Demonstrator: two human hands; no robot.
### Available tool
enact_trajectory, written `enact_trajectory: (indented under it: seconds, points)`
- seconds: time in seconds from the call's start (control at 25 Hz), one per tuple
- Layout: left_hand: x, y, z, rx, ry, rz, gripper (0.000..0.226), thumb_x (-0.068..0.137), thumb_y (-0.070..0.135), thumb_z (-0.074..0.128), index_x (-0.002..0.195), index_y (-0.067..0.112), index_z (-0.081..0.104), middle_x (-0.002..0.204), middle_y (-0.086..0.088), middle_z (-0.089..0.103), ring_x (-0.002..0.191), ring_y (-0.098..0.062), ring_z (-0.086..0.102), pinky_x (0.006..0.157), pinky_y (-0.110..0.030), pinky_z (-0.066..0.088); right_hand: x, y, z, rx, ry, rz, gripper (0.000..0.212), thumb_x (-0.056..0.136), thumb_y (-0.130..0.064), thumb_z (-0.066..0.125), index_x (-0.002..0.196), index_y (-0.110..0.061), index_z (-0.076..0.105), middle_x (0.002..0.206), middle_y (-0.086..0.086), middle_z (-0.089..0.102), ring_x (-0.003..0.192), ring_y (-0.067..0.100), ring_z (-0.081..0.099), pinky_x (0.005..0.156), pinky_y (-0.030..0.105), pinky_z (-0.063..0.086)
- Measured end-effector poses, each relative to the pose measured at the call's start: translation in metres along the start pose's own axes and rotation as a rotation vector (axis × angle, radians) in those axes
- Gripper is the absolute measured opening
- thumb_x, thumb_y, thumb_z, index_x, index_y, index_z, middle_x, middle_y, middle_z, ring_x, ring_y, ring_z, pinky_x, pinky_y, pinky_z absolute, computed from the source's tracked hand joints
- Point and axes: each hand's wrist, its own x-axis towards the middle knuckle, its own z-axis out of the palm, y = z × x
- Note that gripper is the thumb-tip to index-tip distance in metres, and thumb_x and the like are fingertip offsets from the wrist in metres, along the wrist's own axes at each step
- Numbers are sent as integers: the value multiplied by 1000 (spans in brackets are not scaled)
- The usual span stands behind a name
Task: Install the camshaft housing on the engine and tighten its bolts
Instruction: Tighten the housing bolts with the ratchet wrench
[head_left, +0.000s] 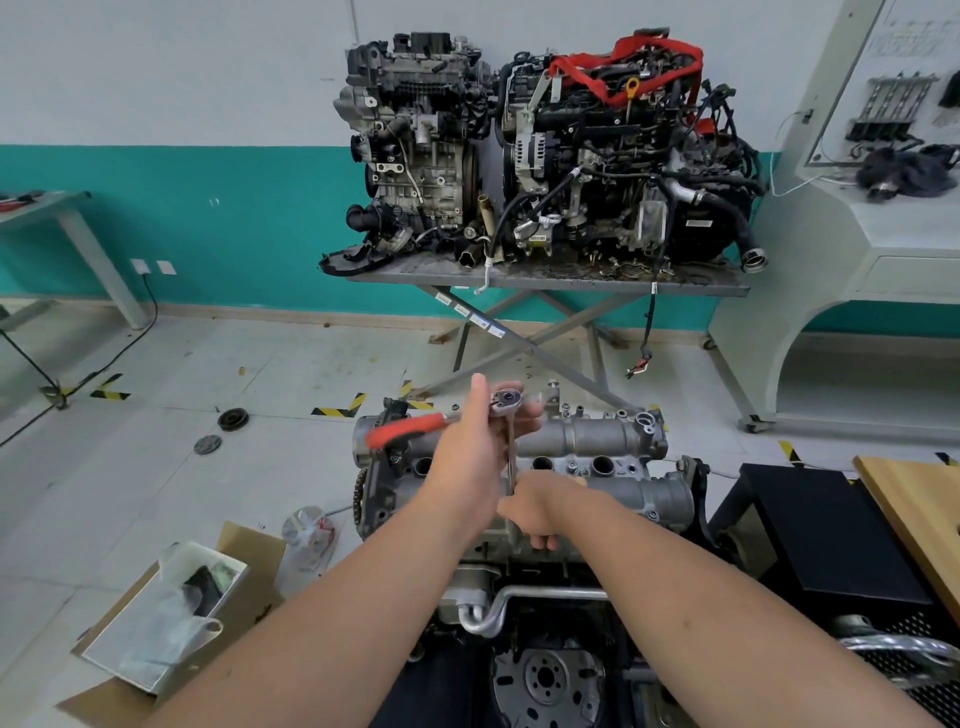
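- The camshaft housing (587, 441) sits on top of the engine (519, 519) right in front of me, a grey cast part running left to right, with three round plug holes showing along its middle.
- My left hand (478, 447) is up over the housing, its grip curled around the ratchet (506, 402) near the head; the red handle (402, 430) sticks out to the left, blurred.
- A thin extension bar (511, 457) drops straight down from the ratchet head toward the near edge of the housing.
- My right hand (535, 512) is low at the foot of that bar, fingers curled down over the near side of the housing; I cannot tell whether its grip pinches the bar or just steadies there, since the fingertips are hidden.
- I can read no brand or writing on the housing or the tool; the small stickers on the stand legs behind are too small to read.
- Beyond the engine, two more engines (545, 150) stand side by side on a grey surface (545, 273) with crossed legs; the right one has a red strap (623, 67) and a yellow dipstick ring.
- On the floor to my left lies an open cardboard box (171, 623) holding plastic bags, with one clear bag (309, 532) just beside it.
- Farther left on the floor lie two round dark discs (221, 431).
- At my right stand a black cabinet (821, 535) and the corner of a wooden board (919, 514).
- A white training console (857, 208) stands against the wall at far right.
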Motion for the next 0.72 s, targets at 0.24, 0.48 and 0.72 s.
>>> enact_trajectory:
  seconds: [0.24,0.48,0.72]
  points:
    - [14,33,-5,285,25,-269,34,100,46,42,80,21,54,62,-1,63,63,-20,64,69,-35,41,2,1,-8,-61,110,-198,36,92,-28,52,74,-9,77,71,6,73,76,22,71,81,38,57]
    - [14,36,5,448,-103,-287,38,99,53,41,81,21,51,62,-1,61,62,-19,61,57,-29,36,9,9,-1,-2,181,-224,34,89,-27,57,59,-15,67,49,-4,62,54,8,61,66,27,51]
    - [14,34,2,354,-109,-284,44,99,56,43,75,20,48,57,-2,56,60,-21,54,56,-30,42,17,13,5,-67,241,-257,35,90,-24,55,57,-16,66,44,-11,58,50,-1,55,54,21,40]
